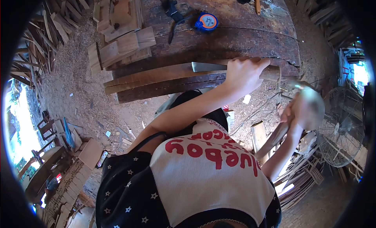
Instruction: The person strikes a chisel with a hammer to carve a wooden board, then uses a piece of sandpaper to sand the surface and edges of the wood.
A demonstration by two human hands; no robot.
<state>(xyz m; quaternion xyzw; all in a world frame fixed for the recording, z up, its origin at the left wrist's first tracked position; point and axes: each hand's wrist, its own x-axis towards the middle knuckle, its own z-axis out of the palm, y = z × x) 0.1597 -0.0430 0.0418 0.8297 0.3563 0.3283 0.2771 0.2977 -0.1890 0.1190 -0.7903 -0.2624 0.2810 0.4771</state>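
Note:
My left hand [246, 76] is wrapped round the wooden handle of a chisel [209, 67], which lies nearly level. Its flat metal blade points left, over the right part of a long wooden board [150, 77] along the bench's near edge. The handle's butt end sticks out to the right of my fist. Off to the right, my right hand [291, 114] is closed on a mallet [311, 108], raised apart from the chisel. The mallet's head is smeared by motion, and its wooden handle slants down towards my body.
On the worn wooden bench [235, 41] lie a blue tape measure [206, 22], a dark clamp-like tool [172, 12] and an orange-handled brush [257, 3]. Wood blocks [121, 47] are stacked at the left. A standing fan [338, 126] is at the right, with scrap wood around.

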